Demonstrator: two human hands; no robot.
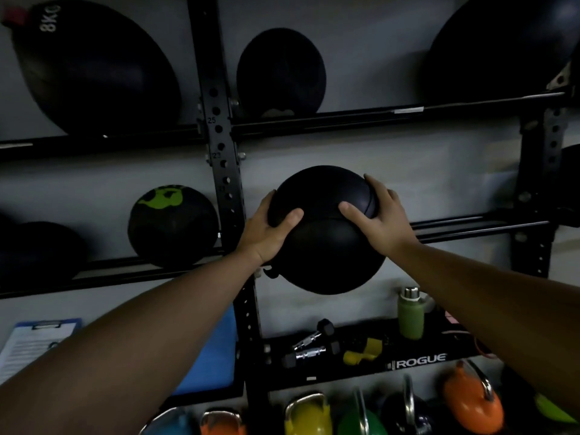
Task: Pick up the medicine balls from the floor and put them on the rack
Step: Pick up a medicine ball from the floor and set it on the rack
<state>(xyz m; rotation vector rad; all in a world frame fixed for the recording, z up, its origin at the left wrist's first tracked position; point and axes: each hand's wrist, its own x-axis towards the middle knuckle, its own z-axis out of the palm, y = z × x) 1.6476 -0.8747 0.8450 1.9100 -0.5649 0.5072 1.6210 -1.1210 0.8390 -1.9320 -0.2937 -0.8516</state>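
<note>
Dim gym corner, grey wall behind a black steel rack (223, 158). Out in front of its middle tier a black medicine ball (326, 249) is held up between both hands: left hand (266, 230) at nine o'clock, right hand (381, 221) at two, fingers spread and curled round it. I'd say it is not yet seated on the bare rails (477, 231) at three o'clock. Several balls sit racked: a green-marked ball (172, 226) at nine, an 8KG ball (94, 67) at ten. The floor is out of sight. At five o'clock the lower shelf (420, 361) carries dumbbells (314, 345) and a green bottle (411, 317).
</note>
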